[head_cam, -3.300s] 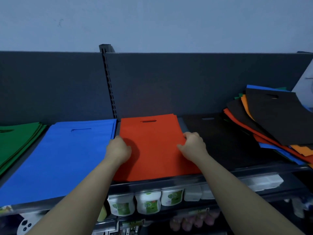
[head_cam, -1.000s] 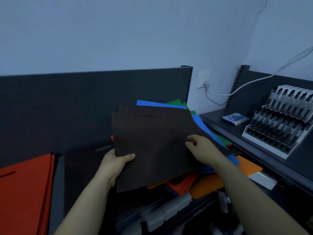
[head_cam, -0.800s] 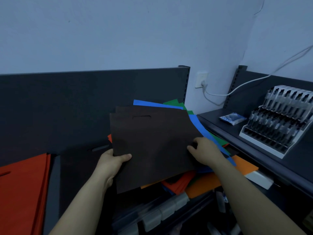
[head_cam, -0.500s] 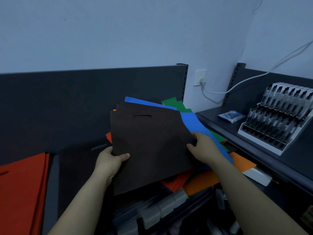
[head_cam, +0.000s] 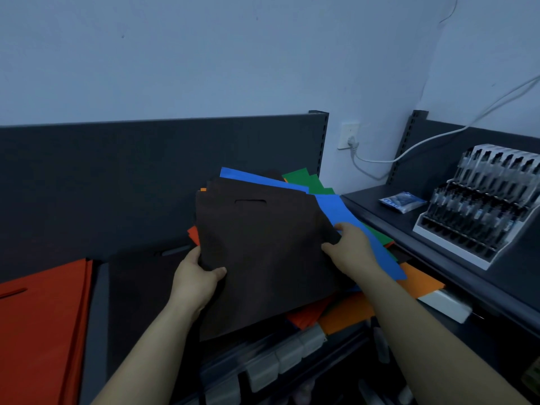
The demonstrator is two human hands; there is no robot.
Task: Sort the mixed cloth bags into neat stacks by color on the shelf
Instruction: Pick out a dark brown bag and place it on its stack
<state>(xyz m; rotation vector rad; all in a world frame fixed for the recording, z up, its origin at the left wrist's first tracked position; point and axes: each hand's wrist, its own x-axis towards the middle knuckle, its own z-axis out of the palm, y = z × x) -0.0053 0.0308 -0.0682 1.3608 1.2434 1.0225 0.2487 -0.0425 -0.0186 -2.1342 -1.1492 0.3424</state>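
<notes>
The shelf carries a red stack, black stack and mixed pile.

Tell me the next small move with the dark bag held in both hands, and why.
Probably swing the dark bag left and lay it flat on the dark stack beside the red stack. The left hand and right hand grip its side edges, it is held above the mixed pile, and that stack matches its color.

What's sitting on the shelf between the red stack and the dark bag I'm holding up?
In the head view, a flat stack of dark bags lies left of the held dark bag, with a strip of bare shelf beside the red stack.
</notes>
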